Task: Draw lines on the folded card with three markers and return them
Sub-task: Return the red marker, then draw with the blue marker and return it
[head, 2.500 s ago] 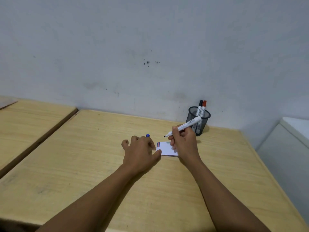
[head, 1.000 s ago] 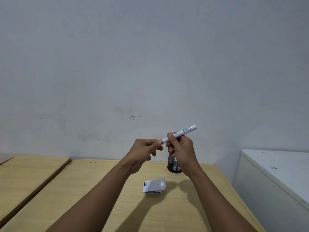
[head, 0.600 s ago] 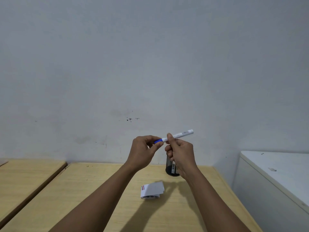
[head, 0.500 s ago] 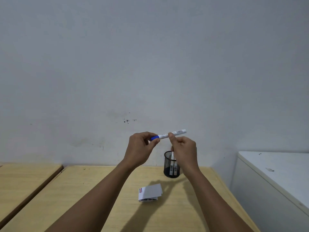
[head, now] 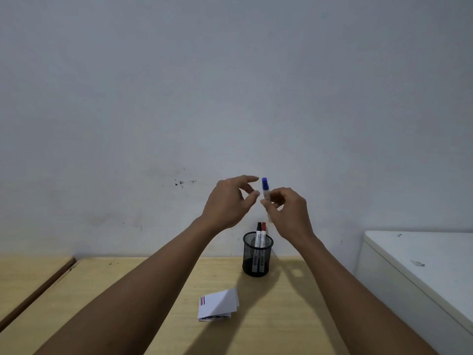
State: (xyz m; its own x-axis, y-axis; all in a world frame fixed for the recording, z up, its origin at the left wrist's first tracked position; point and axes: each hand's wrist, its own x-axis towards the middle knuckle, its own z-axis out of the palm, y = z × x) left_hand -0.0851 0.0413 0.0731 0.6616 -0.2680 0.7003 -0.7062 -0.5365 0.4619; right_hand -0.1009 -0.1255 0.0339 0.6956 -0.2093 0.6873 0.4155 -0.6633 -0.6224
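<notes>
My right hand [head: 288,211] grips a white marker with a blue cap [head: 265,187], held upright, cap at the top, raised above the table. My left hand [head: 230,201] hovers just left of it with fingers spread, holding nothing. Below them stands a black mesh pen cup [head: 257,260] with a black-capped marker [head: 258,233] and a red-capped marker [head: 263,233] inside. The folded white card [head: 217,304] lies on the wooden table [head: 166,324], with short red, blue and black lines at its left edge.
A second wooden table [head: 23,280] sits to the left across a narrow gap. A white cabinet top [head: 422,262] stands to the right, higher than the table. A plain grey wall rises directly behind the pen cup.
The blue cap went onto the marker. My left hand let go and opened. My right hand turned the marker from lying sideways to upright. The camera tilted upward.
</notes>
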